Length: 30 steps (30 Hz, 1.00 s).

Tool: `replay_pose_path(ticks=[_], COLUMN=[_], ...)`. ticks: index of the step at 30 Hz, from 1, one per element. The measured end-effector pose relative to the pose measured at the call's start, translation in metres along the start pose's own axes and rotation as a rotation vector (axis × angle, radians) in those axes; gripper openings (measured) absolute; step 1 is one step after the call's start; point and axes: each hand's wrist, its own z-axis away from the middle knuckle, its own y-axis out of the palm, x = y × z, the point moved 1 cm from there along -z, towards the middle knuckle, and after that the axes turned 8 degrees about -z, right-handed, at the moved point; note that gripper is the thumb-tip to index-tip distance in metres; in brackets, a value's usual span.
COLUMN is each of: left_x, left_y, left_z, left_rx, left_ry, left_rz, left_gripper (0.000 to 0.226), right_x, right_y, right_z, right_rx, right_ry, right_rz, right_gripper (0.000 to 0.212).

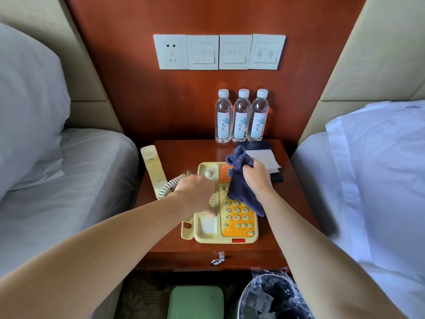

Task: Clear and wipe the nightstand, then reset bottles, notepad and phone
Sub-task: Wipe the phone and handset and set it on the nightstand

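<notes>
Your right hand (256, 178) grips the cloth (241, 187) over the phone (239, 237) keypad; left hand (197, 192) sits on the phone, probably curled, can't tell its grasp.

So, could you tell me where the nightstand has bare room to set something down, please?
Bare wood lies back left, bordered by the handset, the bottles and the phone base. The right is crowded: notepad, right hand gripping the cloth.

We see a tabletop (184, 153) of reddish wood, glossy and smooth. The phone (207, 233) is pale yellow plastic, rather matt, with a shinier orange key panel (238, 223). The cloth (241, 187) is dark blue, soft and rough-knitted. The 3 bottles (241, 107) are clear glossy plastic with paper labels (240, 125). The notepad (264, 157) is matt white paper.
</notes>
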Motion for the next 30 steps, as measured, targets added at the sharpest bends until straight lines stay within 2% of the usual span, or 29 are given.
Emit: replay_pose_path(ticks=[7, 10, 14, 17, 22, 30], left_x=[0.002, 0.003, 0.003, 0.003, 0.002, 0.003], left_y=[0.001, 0.004, 0.004, 0.002, 0.003, 0.006], left_z=[-0.001, -0.001, -0.002, -0.001, 0.001, 0.0], left_rx=[-0.026, -0.038, -0.042, -0.045, -0.066, -0.082], left_ry=[0.04, 0.056, 0.053, 0.058, 0.045, 0.051], left_rz=[-0.015, -0.001, 0.004, 0.001, -0.008, -0.012], left_gripper=[0.065, 0.063, 0.061, 0.057, 0.064, 0.066], right_x=[-0.026, -0.026, -0.033, -0.039, -0.05, -0.064], right_y=[-0.013, -0.017, -0.022, -0.024, -0.02, -0.015], right_z=[0.044, 0.056, 0.082, 0.104, 0.132, 0.17], right_rx=[-0.047, -0.043, -0.022, -0.022, -0.077, -0.175], right_ry=[0.088, 0.111, 0.142, 0.118, 0.087, 0.048], right_rz=[-0.112, -0.091, -0.012, 0.016, 0.094, 0.113], right_gripper=[0.029, 0.035, 0.026, 0.026, 0.013, 0.016])
